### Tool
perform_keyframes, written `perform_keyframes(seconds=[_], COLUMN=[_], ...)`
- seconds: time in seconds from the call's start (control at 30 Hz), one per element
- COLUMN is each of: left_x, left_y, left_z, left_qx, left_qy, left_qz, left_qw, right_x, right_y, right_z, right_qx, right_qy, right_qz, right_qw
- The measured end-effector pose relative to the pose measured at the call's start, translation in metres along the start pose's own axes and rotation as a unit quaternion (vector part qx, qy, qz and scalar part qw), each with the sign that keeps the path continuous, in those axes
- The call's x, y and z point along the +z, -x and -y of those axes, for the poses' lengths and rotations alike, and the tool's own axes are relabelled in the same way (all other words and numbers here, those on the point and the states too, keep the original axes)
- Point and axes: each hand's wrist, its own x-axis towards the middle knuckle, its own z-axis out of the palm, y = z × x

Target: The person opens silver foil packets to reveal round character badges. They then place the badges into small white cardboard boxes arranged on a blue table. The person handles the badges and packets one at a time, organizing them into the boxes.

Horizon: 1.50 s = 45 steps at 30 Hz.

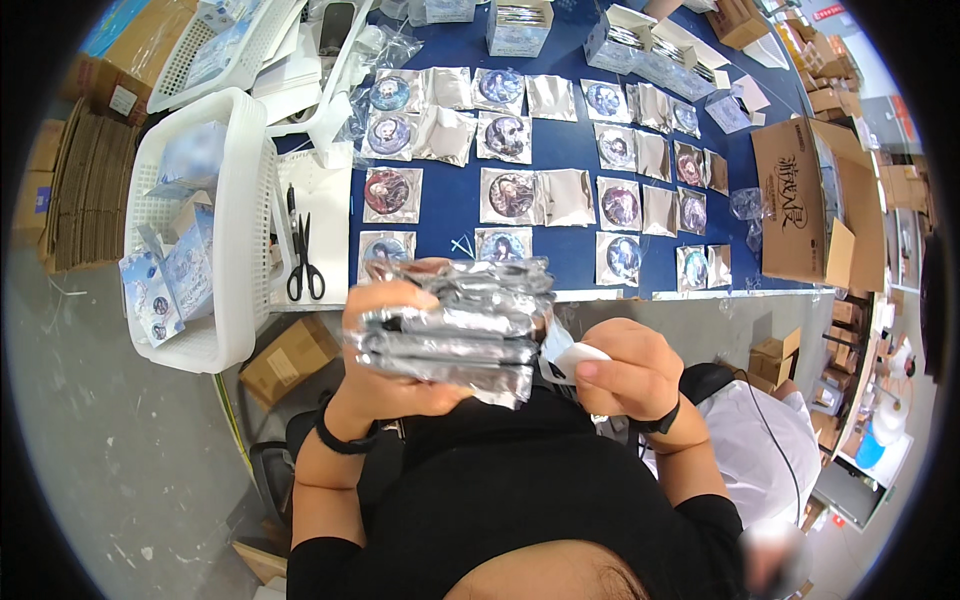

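A thick stack of silver foil packets (455,325) is held up in front of my body, over the table's near edge. My left hand (372,388) is closed around its left end, fingers on top and thumb below. At the stack's right end, my right hand (635,368) pinches a small white piece (577,357) with a rounded edge; its kind is not clear. Beyond the stack, round picture badges (508,194) lie in rows on the blue tabletop (440,205). Flat silver packets (567,197) lie beside many of them.
White plastic baskets (265,200) with printed boxes stand at left, beside black scissors (303,262) and a pen (292,205) on paper. Open display boxes (519,35) line the far side. An open cardboard carton (795,200) stands at the table's right end.
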Motion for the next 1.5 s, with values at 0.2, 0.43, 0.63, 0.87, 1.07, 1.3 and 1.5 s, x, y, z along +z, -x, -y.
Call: perform_keyframes(seconds=[0.2, 0.43, 0.63, 0.87, 1.07, 1.3, 1.5], left_x=[-0.011, -0.013, -0.014, -0.019, -0.02, -0.014, -0.01], left_y=[-0.006, -0.008, -0.01, -0.007, -0.009, -0.011, -0.005], left_z=[-0.006, -0.003, -0.008, -0.004, -0.004, -0.003, 0.004], left_qx=[-0.363, -0.453, -0.46, -0.461, -0.472, -0.477, -0.48], left_qy=[0.34, 0.436, 0.431, 0.442, 0.424, 0.414, 0.413], left_qz=[-0.023, 0.05, 0.051, 0.083, 0.099, 0.111, 0.109], left_qw=[0.867, 0.776, 0.774, 0.765, 0.766, 0.767, 0.766], right_x=[-0.047, -0.051, -0.049, -0.053, -0.041, -0.025, -0.017], right_y=[-0.021, -0.077, -0.072, -0.079, -0.073, -0.066, -0.053], right_z=[-0.01, -0.02, -0.019, -0.026, -0.024, -0.029, -0.021], right_qx=[0.107, -0.206, -0.215, -0.231, -0.229, -0.237, -0.223], right_qy=[-0.052, 0.236, 0.206, 0.221, 0.176, 0.107, 0.047], right_qz=[0.01, 0.163, 0.165, 0.16, 0.166, 0.169, 0.193], right_qw=[0.993, 0.936, 0.94, 0.934, 0.943, 0.951, 0.954])
